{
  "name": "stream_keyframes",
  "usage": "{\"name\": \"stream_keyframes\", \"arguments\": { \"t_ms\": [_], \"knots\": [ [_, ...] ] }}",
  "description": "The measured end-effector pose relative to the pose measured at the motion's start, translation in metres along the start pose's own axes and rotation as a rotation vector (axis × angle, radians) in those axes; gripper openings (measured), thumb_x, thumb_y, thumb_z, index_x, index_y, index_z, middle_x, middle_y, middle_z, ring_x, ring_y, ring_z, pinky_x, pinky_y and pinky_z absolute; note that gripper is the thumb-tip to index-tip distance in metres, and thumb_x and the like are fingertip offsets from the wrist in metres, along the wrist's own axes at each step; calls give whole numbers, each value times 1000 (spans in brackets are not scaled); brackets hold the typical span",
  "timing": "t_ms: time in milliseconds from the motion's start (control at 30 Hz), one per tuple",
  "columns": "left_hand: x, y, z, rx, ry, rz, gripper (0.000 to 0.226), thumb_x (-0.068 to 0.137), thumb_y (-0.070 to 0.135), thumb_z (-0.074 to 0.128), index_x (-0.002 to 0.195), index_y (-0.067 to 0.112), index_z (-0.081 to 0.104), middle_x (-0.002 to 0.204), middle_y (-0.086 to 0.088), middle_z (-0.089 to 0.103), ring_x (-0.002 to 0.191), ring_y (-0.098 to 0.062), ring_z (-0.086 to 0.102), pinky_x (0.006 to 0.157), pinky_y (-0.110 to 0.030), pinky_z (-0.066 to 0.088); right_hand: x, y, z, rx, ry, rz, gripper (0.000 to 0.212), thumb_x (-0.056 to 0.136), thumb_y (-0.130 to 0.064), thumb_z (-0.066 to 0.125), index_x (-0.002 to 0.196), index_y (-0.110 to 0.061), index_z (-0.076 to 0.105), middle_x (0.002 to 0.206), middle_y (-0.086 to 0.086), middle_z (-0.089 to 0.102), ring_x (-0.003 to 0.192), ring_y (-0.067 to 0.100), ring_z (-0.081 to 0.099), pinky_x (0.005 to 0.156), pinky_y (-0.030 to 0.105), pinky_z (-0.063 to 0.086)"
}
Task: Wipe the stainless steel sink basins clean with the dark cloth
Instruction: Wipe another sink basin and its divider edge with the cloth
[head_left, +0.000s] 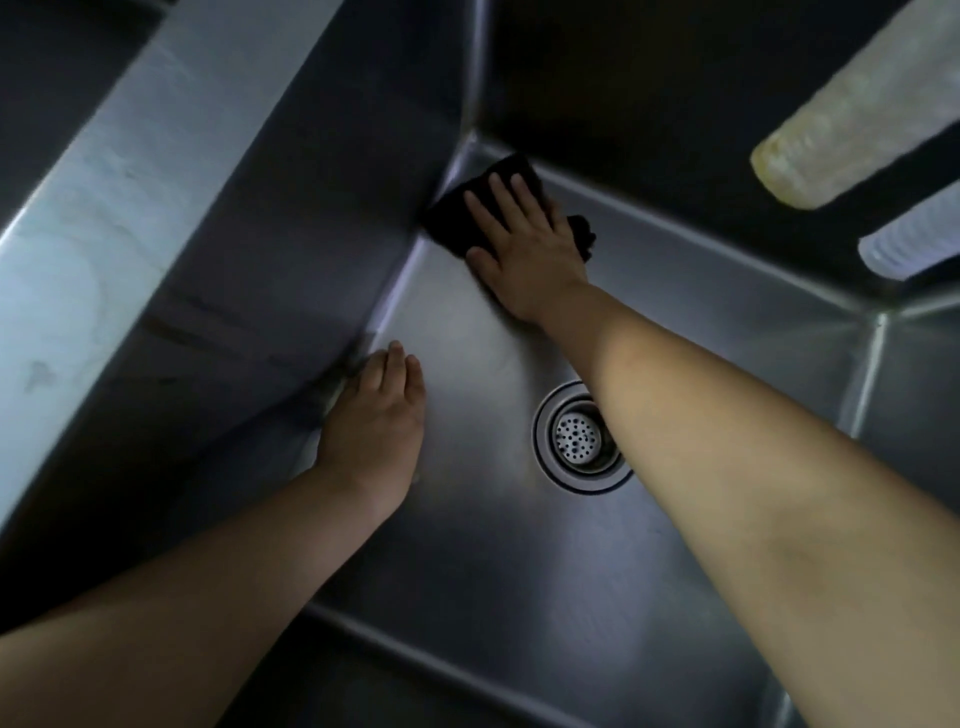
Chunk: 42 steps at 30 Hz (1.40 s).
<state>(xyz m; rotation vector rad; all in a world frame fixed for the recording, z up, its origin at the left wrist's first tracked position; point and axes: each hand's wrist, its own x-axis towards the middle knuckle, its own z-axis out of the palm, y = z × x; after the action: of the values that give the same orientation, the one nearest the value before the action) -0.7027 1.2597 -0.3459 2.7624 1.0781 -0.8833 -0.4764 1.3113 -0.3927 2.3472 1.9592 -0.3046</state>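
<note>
Down at the far corner of the sink basin (467, 561), seen from the head camera, the right hand (524, 249) lies flat on the dark cloth (470, 208), fingers straight and slightly spread, pressing it onto the steel floor where the floor meets the two walls. Part of the cloth bunches out past the hand on its right side. Nearer, the left hand (376, 421) rests on the basin floor close to the left wall, fingers together and fairly straight, holding nothing. Between the two forearms sits the round drain strainer (579, 439), partly covered by the right forearm. Along the left runs the pale sink rim (88, 208). At upper right two pale ribbed objects (857, 119) cross the frame, blurred.
</note>
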Motion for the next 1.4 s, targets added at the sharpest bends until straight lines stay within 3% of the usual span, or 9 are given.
{"name": "stream_keyframes", "arguments": {
  "t_ms": [433, 700, 833, 1000, 1033, 1100, 1167, 1267, 1400],
  "knots": [
    [-5, 15, -19, 61, 104, 121, 93, 81, 52, 55, 148, 8, 8, 157, -10, 2, 141, -24, 11, 110, -38, 21, -191, 168, 16, 28, 4, 626, 62, 96, -44, 33, 151, -27, 9, 160, 4, 1, 146, 22, -3, 115, 47, 8],
    [-10, 25, -40, -85, 143, 217, 74, 87, 40, 53, 146, 11, 21, 158, -10, 3, 143, -25, 8, 114, -38, 18, -244, 134, 26, 69, -55, 744, 63, 97, -46, 28, 151, -23, 5, 159, 8, -3, 146, 25, -7, 116, 45, 3],
    [-19, 29, -61, -140, 151, 283, 66, 90, 38, 52, 145, 13, 24, 158, -8, 3, 144, -24, 6, 114, -38, 17, -303, 90, 33, 54, -151, 652, 69, 96, -49, 29, 151, -21, -2, 158, 13, -9, 145, 30, -11, 115, 45, -5],
    [-39, -1, -107, -109, 79, 239, 59, 89, 42, 51, 138, 13, 34, 154, -11, 18, 140, -27, 20, 109, -40, 26, -363, 27, 40, 47, -507, 593, 83, 91, -64, 22, 144, -18, -22, 146, 18, -35, 136, 36, -31, 114, 53, 0],
    [-45, -10, -116, -99, 93, 237, 54, 88, 42, 52, 132, 13, 40, 148, -11, 31, 134, -28, 31, 105, -40, 33, -371, 13, 36, 41, -515, 537, 84, 91, -66, 19, 145, -12, -16, 148, 23, -28, 135, 39, -30, 113, 57, 6],
    [-60, -31, -129, -62, 120, 250, 47, 86, 45, 51, 122, 15, 48, 128, -6, 51, 117, -27, 49, 93, -39, 44, -383, -10, 29, -34, -419, 350, 85, 90, -66, 13, 143, -1, 27, 147, 35, 22, 141, 41, -8, 105, 64, 27],
    [-71, -54, -134, -3, 206, 311, 45, 82, 48, 50, 116, 18, 55, 112, -4, 62, 102, -28, 60, 81, -40, 52, -387, -22, 26, -118, -361, 136, 81, 85, -68, 26, 133, -7, 50, 135, 28, 48, 143, 38, -2, 106, 58, 22],
    [-77, -88, -129, 107, 330, 442, 43, 75, 42, 44, 94, 10, 66, 84, -12, 68, 76, -35, 66, 67, -46, 54, -375, -29, 25, -208, -291, -198, 82, 75, -70, 48, 138, -17, 46, 142, 19, 41, 141, 39, 19, 106, 54, 8],
    [-72, -112, -118, 175, 410, 607, 42, 76, 36, 41, 93, 11, 70, 82, -10, 69, 76, -34, 65, 76, -45, 45, -337, -43, 27, -197, -210, -368, 75, 79, -65, 53, 142, -26, 40, 148, 12, 34, 136, 35, 30, 108, 57, 17]
  ]
}}
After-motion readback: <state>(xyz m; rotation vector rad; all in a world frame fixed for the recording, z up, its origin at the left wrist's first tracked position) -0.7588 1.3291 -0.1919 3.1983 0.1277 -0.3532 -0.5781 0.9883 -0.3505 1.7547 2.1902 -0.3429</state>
